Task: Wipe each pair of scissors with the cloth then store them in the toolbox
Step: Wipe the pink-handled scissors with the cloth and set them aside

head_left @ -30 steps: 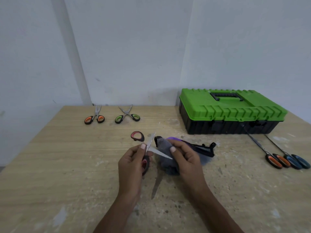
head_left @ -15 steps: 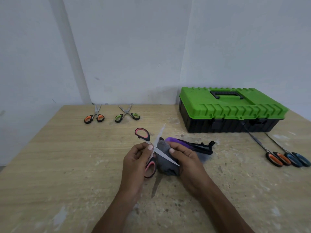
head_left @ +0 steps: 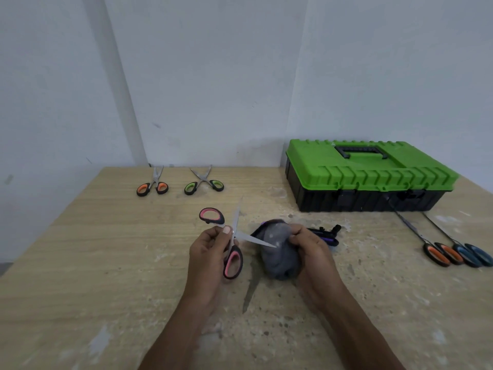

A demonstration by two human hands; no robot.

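Note:
My left hand point(head_left: 206, 252) grips pink-handled scissors point(head_left: 232, 260) near the pivot, with the blades spread wide apart. One blade points right toward a bunched grey cloth point(head_left: 280, 252), which my right hand point(head_left: 310, 251) holds. The blade tip lies against the cloth. A green-lidded toolbox point(head_left: 368, 173) stands shut at the back right. Orange-handled scissors point(head_left: 152, 186) and green-handled scissors point(head_left: 204, 184) lie at the back left. Long orange scissors point(head_left: 437, 253) and long blue scissors point(head_left: 474, 255) lie at the right.
A purple and black tool point(head_left: 324, 233) lies on the table behind the cloth and my right hand. The wooden table point(head_left: 93, 263) meets a white wall at the back. Its left edge runs diagonally at the left.
My left hand has turned the pink scissors, swinging the lower handle into view. My right hand has slid the cloth right along the blade to its tip.

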